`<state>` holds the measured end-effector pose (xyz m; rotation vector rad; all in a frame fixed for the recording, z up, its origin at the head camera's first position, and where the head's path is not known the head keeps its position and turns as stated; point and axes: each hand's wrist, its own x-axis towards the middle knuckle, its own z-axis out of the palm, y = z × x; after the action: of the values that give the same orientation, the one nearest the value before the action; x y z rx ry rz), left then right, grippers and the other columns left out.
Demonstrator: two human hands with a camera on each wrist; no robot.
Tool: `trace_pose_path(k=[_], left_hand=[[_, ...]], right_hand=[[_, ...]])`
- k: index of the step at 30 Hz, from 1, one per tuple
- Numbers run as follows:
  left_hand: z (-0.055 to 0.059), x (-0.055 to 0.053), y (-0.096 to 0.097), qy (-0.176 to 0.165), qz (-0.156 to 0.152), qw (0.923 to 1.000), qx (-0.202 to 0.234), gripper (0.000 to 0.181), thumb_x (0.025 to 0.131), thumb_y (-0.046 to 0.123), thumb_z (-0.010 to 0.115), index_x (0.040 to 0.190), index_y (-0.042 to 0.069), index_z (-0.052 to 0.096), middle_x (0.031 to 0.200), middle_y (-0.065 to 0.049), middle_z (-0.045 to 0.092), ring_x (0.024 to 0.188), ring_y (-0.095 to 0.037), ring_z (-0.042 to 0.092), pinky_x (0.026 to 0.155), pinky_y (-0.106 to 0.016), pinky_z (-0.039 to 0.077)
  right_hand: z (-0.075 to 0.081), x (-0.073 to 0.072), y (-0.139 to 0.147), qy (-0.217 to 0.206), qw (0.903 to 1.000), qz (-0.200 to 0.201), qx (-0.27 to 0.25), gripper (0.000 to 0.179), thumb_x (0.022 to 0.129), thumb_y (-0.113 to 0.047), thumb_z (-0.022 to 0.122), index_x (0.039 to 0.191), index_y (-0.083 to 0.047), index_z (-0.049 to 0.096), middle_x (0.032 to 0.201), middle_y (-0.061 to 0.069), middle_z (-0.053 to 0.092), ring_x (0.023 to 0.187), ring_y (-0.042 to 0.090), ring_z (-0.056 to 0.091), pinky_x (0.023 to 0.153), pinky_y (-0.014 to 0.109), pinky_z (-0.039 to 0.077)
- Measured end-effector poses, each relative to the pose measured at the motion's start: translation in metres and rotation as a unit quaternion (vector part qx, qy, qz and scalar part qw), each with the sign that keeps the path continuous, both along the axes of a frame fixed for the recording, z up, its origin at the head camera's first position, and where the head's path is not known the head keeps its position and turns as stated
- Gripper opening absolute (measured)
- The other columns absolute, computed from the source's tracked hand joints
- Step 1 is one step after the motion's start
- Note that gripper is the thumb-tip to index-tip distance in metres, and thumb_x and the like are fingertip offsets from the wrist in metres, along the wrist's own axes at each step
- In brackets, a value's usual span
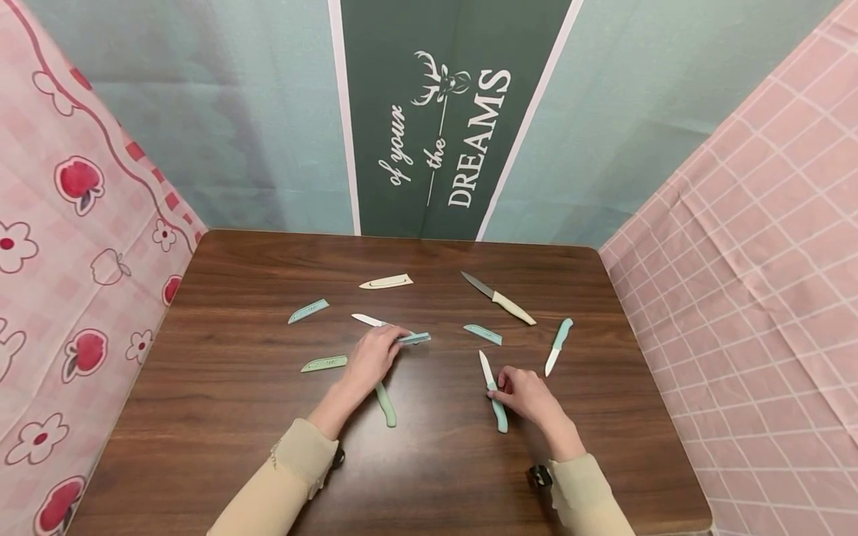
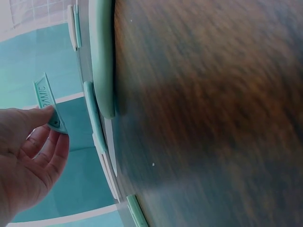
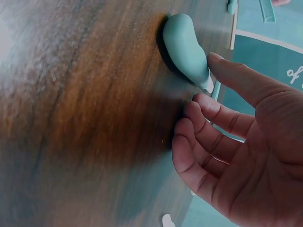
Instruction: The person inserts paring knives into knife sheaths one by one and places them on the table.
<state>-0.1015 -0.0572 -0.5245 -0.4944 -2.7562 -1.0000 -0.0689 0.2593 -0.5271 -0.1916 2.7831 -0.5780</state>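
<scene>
And here, well left of the nearer turquoise knife [image 1: 500, 418], the left hand [image 1: 371, 359] pinches a blue sheath [image 1: 417, 338], while at that knife's handle the right hand [image 1: 531, 394] hovers thumb and fingers astride, grip impossible to tell!

Soft light glares faintly off the tabletop [image 1: 429, 469] — blurred in wrist views.

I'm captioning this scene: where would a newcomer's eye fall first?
Probably on the white deer-head print and DREAMS lettering on the dark green panel behind the table. Next, perhaps, the small knives and blade sheaths scattered across that table, where the left hand pinches a bluish sheath. At the head view's left, red apples brighten a pink curtain.
</scene>
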Motion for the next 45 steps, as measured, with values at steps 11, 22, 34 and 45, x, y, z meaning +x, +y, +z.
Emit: trace_pose_path(k=[11,22,34,45], left_hand=[[-0.001,-0.002,-0.003,0.011,0.001,0.9999,0.005,0.018,0.095,0.008,0.065,0.111,0.012,0.073,0.103,-0.005,0.074,0.100,-0.026,0.071,0.086,-0.042,0.057],[-0.001,-0.004,-0.006,-0.001,-0.003,0.9998,0.019,0.019,0.097,0.010,0.063,0.113,0.012,0.073,0.103,-0.006,0.073,0.097,-0.025,0.071,0.084,-0.041,0.057],[0.005,-0.006,-0.010,-0.012,-0.003,0.9967,0.080,0.019,0.099,0.010,0.060,0.114,0.012,0.072,0.104,-0.006,0.072,0.095,-0.020,0.068,0.084,-0.038,0.056],[0.020,-0.005,-0.011,0.026,-0.004,0.9951,0.096,0.019,0.099,0.011,0.060,0.114,0.013,0.073,0.104,-0.005,0.072,0.092,-0.019,0.065,0.080,-0.037,0.054]], right_hand=[[-0.001,-0.001,-0.004,-0.004,0.9999,-0.006,0.011,0.029,0.084,-0.028,0.080,0.069,-0.014,0.058,0.062,-0.005,0.053,0.057,0.010,0.046,0.054,0.024,0.036],[-0.006,0.002,-0.009,0.034,0.9993,-0.011,0.009,0.021,0.079,-0.017,0.077,0.072,-0.013,0.057,0.066,-0.002,0.051,0.058,0.012,0.045,0.052,0.025,0.035],[-0.005,0.001,-0.012,0.072,0.9967,0.016,-0.034,0.015,0.084,-0.011,0.076,0.081,-0.011,0.061,0.068,-0.003,0.055,0.060,0.008,0.047,0.054,0.023,0.038],[0.027,-0.008,-0.016,0.201,0.9721,0.002,-0.121,0.016,0.095,-0.011,0.067,0.110,-0.006,0.068,0.094,0.005,0.066,0.079,0.014,0.058,0.067,0.029,0.050]])
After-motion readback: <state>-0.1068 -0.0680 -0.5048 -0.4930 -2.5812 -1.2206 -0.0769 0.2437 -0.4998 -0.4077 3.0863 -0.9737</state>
